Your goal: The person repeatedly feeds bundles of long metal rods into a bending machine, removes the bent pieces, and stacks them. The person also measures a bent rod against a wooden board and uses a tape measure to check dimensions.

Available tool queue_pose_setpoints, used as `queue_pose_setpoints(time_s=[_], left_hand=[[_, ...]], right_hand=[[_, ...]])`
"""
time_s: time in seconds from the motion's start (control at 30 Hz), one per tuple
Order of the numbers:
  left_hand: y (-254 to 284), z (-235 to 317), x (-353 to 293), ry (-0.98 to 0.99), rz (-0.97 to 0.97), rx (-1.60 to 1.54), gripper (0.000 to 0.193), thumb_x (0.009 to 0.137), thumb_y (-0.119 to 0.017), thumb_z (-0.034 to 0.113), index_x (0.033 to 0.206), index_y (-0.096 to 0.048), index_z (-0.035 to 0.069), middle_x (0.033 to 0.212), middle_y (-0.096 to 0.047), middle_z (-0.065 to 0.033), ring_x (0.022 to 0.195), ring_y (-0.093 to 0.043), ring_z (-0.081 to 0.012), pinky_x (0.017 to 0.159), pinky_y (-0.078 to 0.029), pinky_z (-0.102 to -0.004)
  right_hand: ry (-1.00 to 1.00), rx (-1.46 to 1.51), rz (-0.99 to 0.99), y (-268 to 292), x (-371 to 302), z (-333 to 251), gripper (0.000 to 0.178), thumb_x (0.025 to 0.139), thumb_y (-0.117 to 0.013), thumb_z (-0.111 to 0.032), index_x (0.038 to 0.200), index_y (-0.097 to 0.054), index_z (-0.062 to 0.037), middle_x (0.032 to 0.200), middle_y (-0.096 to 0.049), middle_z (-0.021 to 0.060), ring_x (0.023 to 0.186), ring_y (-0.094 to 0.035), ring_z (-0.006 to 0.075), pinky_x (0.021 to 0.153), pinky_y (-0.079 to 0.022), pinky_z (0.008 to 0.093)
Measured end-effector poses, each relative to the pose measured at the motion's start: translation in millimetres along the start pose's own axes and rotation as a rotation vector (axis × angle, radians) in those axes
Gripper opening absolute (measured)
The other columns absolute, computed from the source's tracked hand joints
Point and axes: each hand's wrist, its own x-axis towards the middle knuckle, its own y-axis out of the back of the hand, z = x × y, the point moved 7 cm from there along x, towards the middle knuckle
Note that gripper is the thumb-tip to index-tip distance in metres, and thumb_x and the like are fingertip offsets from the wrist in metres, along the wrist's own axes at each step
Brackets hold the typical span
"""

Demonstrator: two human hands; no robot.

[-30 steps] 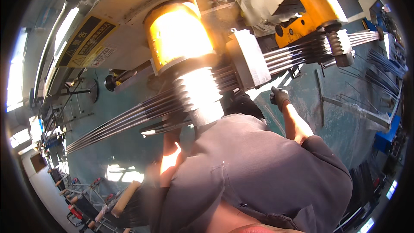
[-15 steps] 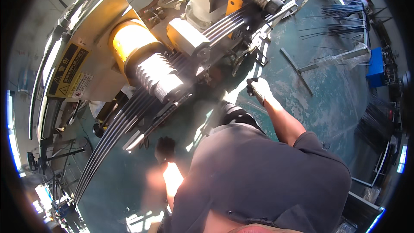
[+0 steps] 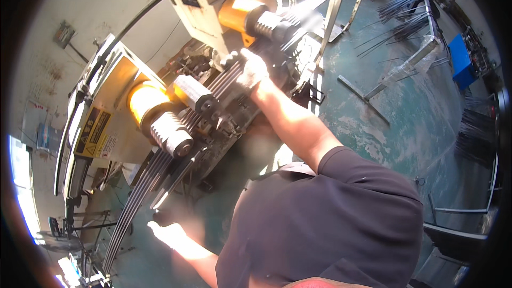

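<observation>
Several long, thin metal rods point(image 3: 140, 196) run side by side on a slant through a machine, from lower left to upper right. My right hand point(image 3: 252, 72), in a light glove with dark fingers, reaches across to the rods between the two ribbed metal rollers; its fingers curl over them, though glare blurs the contact. My left hand point(image 3: 169, 233), also gloved, is below the near end of the machine, apart from the rods. Its thumb stands away from the dark fingers, and I see nothing in it.
One ribbed roller point(image 3: 172, 132) projects from a yellow housing on the left, another ribbed roller point(image 3: 272, 25) farther up. A block-shaped machine part point(image 3: 193, 92) sits between them. On the right are a metal floor stand point(image 3: 368, 97), bundles of dark rods point(image 3: 402, 13) and a blue box point(image 3: 462, 61).
My right hand has moved up and left from beside my body to the rods. My left hand has moved down and left, its thumb now apart. The view has shifted too.
</observation>
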Motion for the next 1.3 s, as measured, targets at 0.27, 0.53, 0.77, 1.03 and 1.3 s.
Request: queue_pose_setpoints(time_s=[0.27,0.53,0.77,1.03,1.3], left_hand=[[-8,109,45,-0.152,0.107,-0.175,0.048,0.113,-0.048,0.05,0.098,-0.066,0.008,0.08,-0.063,0.0001,0.063,-0.054,-0.0134,0.061,-0.047,-0.0333],[-90,235,39,-0.408,0.275,-0.105,0.053,0.104,-0.069,0.035,0.132,-0.063,-0.01,0.125,-0.071,-0.0232,0.106,-0.071,-0.034,0.101,-0.054,-0.0416],[-155,341,33,-0.607,0.22,0.253,0.053,0.108,-0.062,0.037,0.128,-0.068,-0.012,0.125,-0.072,-0.0189,0.116,-0.07,-0.0267,0.106,-0.052,-0.0374],[-288,380,-13,-0.645,0.041,0.168,0.046,0.105,-0.072,0.033,0.132,-0.068,-0.005,0.121,-0.072,-0.0113,0.11,-0.069,-0.0195,0.097,-0.057,-0.0323],[-435,356,-62,-0.756,-0.214,0.428,0.041,0.102,-0.073,0.018,0.136,-0.059,-0.001,0.108,-0.069,-0.0071,0.091,-0.068,-0.0157,0.084,-0.056,-0.0284]], right_hand=[[-0.055,-0.086,-0.062,-3,-2,16,0.016,0.111,-0.053,-0.019,0.106,-0.056,-0.0047,0.075,-0.055,0.0065,0.064,-0.057,0.0228,0.062,-0.055,0.0402],[-0.082,-0.043,-0.047,12,14,20,0.015,0.111,-0.053,-0.022,0.104,-0.056,-0.009,0.079,-0.059,0.0051,0.065,-0.058,0.0221,0.064,-0.055,0.0429],[-0.003,-0.087,-0.081,18,23,17,0.015,0.11,-0.056,-0.017,0.111,-0.056,-0.0021,0.083,-0.06,0.009,0.072,-0.06,0.0248,0.069,-0.056,0.0411],[-0.107,0.01,0.035,7,12,25,0.013,0.111,-0.055,-0.019,0.11,-0.056,-0.0057,0.079,-0.056,0.0057,0.066,-0.055,0.0215,0.063,-0.053,0.0399],[-0.055,0.014,-0.025,11,16,17,0.019,0.112,-0.052,-0.019,0.115,-0.059,-0.0016,0.082,-0.053,0.0068,0.066,-0.051,0.0216,0.064,-0.051,0.0407]])
